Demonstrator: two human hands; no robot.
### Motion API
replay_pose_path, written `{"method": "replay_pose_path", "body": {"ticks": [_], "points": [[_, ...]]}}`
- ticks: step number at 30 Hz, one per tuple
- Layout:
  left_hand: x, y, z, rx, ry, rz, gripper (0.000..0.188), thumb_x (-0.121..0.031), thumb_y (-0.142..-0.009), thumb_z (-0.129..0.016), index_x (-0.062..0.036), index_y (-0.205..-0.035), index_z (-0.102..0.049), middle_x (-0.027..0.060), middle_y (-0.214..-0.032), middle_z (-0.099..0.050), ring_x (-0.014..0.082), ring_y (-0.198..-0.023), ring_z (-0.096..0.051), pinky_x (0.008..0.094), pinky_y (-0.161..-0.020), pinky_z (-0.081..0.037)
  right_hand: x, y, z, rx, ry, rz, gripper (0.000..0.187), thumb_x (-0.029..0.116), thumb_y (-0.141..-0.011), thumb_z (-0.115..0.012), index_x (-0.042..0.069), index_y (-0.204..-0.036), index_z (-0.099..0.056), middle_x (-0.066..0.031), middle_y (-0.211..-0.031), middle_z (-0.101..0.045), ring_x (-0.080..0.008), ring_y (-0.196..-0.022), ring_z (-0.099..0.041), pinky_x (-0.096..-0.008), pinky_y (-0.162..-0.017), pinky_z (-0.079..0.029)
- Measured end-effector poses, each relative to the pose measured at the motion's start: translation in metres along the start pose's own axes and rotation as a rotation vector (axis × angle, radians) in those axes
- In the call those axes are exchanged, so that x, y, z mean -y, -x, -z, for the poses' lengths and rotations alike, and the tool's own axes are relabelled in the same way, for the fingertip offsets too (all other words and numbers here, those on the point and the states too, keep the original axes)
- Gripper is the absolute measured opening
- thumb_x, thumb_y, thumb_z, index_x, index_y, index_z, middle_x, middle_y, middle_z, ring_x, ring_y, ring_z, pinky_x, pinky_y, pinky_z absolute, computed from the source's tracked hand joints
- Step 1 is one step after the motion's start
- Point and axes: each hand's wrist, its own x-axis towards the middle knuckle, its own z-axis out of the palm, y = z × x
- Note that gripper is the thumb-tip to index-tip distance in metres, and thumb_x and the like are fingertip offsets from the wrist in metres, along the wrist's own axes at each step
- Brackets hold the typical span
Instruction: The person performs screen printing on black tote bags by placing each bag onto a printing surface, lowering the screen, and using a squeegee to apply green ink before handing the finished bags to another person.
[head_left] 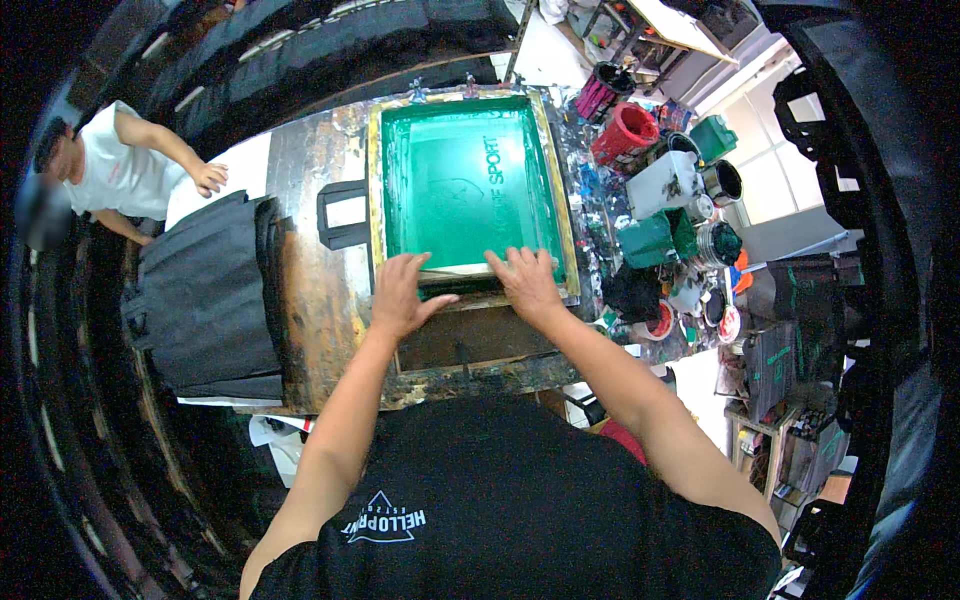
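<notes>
A flat bar (460,271) is gripped at the near end of a glossy green screen (440,190).

Soft dark fabric pieces (205,290) are stacked at left. The bar is held by the left hand (398,297), fingers half-curled and thumb splayed, and by the right hand (530,286), likewise half-closed, inside the screen's rectangular frame. Smeared, rounded and boxy tubs (660,185) are crowded at right. Beneath, a worn, paint-crusted table (318,300) is seen; beyond, pale floor tiles (785,180).

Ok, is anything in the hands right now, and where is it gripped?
Yes: a squeegee-like bar, with the left hand at its left end and the right hand at its right end.
</notes>
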Motion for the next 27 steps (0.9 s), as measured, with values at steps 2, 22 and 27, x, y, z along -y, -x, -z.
{"method": "replay_pose_path", "body": {"ticks": [2, 22, 27], "points": [[0.015, 0.036, 0.001, -0.024, -0.042, 0.103, 0.108, -0.062, -0.063, -0.089, -0.0060, -0.144, -0.045, 0.0166, -0.128, -0.053, 0.0376, -0.123, -0.050, 0.0518, -0.106, -0.039, 0.003, 0.001, 0.014, -0.115, -0.020, 0.026, 0.057, 0.009, -0.081, -0.069, 0.021, -0.136, -0.058, -0.0064, -0.108, -0.060, -0.0249, -0.106, -0.057, -0.0502, -0.094, -0.038], [0.059, 0.098, -0.009, -0.095, 0.337, 0.448, 0.103, -0.032, -0.061, -0.096, 0.0005, -0.147, -0.050, 0.0178, -0.110, -0.066, 0.0373, -0.103, -0.061, 0.0483, -0.095, -0.048, 0.011, 0.000, 0.072, -0.210, -0.307, -0.135, 0.055, 0.000, -0.077, -0.068, 0.020, -0.128, -0.064, -0.0105, -0.117, -0.058, -0.0295, -0.115, -0.053, -0.0583, -0.103, -0.030], [0.013, 0.056, 0.043, -0.274, 0.602, 0.544, 0.083, -0.010, -0.077, -0.090, 0.0035, -0.147, -0.048, 0.0149, -0.128, -0.064, 0.0257, -0.113, -0.063, 0.0387, -0.097, -0.052, -0.008, -0.029, 0.135, -0.219, -0.303, -0.103, 0.056, 0.004, -0.076, -0.069, 0.017, -0.130, -0.063, -0.0120, -0.115, -0.058, -0.0303, -0.113, -0.053, -0.0565, -0.103, -0.031]]}}
